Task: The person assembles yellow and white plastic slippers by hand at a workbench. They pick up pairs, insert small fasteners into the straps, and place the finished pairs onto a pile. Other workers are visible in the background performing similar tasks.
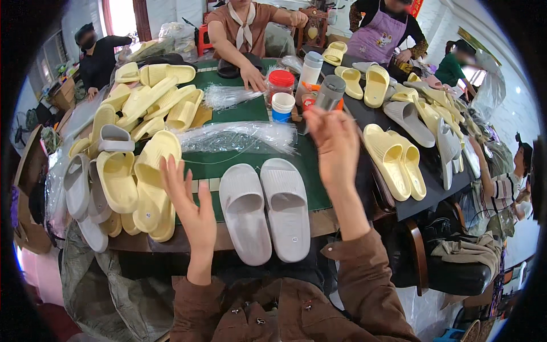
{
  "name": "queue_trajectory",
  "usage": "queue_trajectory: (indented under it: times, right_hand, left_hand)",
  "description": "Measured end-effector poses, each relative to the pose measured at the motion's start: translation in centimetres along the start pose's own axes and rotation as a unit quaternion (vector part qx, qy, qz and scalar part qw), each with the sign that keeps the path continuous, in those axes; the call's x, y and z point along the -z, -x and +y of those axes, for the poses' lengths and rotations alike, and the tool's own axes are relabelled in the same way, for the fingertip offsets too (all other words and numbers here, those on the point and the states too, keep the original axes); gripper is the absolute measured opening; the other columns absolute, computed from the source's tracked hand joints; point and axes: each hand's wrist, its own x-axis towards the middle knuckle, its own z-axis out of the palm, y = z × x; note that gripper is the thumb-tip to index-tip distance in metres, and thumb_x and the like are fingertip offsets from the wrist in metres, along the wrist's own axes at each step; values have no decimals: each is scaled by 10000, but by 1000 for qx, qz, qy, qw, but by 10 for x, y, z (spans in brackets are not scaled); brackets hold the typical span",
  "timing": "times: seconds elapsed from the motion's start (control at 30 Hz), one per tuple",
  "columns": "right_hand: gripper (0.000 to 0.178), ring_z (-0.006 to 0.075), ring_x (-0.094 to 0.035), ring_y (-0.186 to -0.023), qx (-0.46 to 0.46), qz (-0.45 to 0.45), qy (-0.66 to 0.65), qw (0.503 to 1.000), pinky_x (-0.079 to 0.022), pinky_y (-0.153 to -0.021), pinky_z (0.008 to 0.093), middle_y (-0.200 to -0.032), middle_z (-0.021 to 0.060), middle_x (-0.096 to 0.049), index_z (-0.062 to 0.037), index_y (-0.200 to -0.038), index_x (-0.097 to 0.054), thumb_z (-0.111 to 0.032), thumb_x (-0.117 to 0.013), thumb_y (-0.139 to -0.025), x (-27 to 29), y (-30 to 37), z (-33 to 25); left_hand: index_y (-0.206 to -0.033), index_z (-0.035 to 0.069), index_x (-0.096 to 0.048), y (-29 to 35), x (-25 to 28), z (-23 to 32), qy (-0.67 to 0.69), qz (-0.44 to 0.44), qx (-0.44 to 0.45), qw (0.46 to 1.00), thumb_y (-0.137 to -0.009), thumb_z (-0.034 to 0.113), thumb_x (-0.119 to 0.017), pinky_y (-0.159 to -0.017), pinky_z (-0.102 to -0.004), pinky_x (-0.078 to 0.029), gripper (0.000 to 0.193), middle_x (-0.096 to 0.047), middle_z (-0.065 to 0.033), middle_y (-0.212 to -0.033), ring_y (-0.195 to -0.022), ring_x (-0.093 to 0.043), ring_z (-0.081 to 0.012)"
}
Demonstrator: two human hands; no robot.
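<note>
Head view, two hands point(196, 219) point(335, 148), two slippers point(245, 233) point(291, 231) between

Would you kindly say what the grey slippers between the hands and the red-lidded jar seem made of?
The grey slippers: probably matte foam or soft plastic, with thick, moulded soles and no visible stitching.
The red-lidded jar: glossy, see-through body; likely plastic, perhaps glass.
</note>
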Motion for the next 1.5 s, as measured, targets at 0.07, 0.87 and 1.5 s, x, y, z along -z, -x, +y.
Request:
queue_trajectory:
  times: [0.07,0.87,1.5]
  right_hand:
    - [125,291,-653,-1008,-53,9,0,999,-529,-918,367,-1133,204,-613,-25,-1019,-471,-144,-502,-995,25,-7,47]
    - [163,358,-601,-1036,38,-128,618,775,-477,-892,395,-1144,240,-592,-93,-933,-752,-144,-668,-803,116,-23,158]
    - [158,282,-636,-986,-8,-92,550,830,-492,-834,341,-1041,186,-645,8,-898,-701,-116,-609,-864,104,-16,146]
  left_hand:
    - [-1420,59,-377,14,9,-5,-65,-81,24,994,-867,-24,-534,-1090,-415,-348,580,-175,-190,-1534,-1391,-284,-346]
    - [-1366,82,-463,78,-6,-48,-227,-250,-60,939,-758,48,-646,-1097,-521,-249,636,-387,-182,-1407,-1319,-343,-384]
    - [-1373,124,-463,80,-5,-51,-216,-251,-46,943,-776,84,-626,-1111,-542,-207,620,-376,-147,-1427,-1352,-316,-361]
